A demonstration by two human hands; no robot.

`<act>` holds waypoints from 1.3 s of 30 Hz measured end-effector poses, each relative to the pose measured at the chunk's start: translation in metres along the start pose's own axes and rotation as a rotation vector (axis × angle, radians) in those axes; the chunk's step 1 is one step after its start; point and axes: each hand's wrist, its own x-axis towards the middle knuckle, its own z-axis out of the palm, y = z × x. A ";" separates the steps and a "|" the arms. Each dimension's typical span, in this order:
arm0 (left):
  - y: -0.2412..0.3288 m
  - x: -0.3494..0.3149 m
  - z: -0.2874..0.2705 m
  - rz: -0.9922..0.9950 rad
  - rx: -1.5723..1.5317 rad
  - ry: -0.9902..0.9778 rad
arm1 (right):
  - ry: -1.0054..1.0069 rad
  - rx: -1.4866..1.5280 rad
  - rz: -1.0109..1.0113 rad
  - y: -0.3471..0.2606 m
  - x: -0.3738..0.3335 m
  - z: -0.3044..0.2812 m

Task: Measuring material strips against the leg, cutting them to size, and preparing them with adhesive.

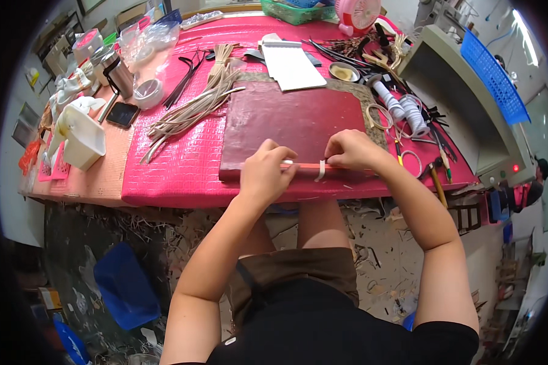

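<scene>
A thin orange-red strip [304, 165] runs along the front edge of a dark red board [280, 121]. My left hand [265, 170] is closed, thumb and fingers pinched around the strip's left part; a small white piece [288, 162] shows at its fingertips. From the other side my right hand [352, 150] bends its fingers down onto the strip, thumb and forefinger drawn together. Between the hands a short cream band [321, 171] crosses the strip and hangs over the board's edge. Exactly what the right fingertips grip is partly hidden.
Bundled cream strips [192, 115] lie left of the board, white notepads [292, 66] behind it. To the right are white spools [411, 115], a hammer [438, 185] and a grey machine housing [469, 97]. A phone [123, 114] and steel flask [117, 74] stand further left.
</scene>
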 end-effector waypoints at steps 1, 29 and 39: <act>0.003 0.003 0.008 0.002 0.005 0.001 | 0.081 0.101 0.003 -0.001 -0.003 0.006; 0.020 0.010 0.051 0.000 0.053 0.033 | 0.559 -0.257 -0.418 -0.005 -0.031 0.050; 0.016 0.017 0.044 0.028 0.084 -0.072 | 0.721 -0.067 -0.314 -0.012 -0.037 0.051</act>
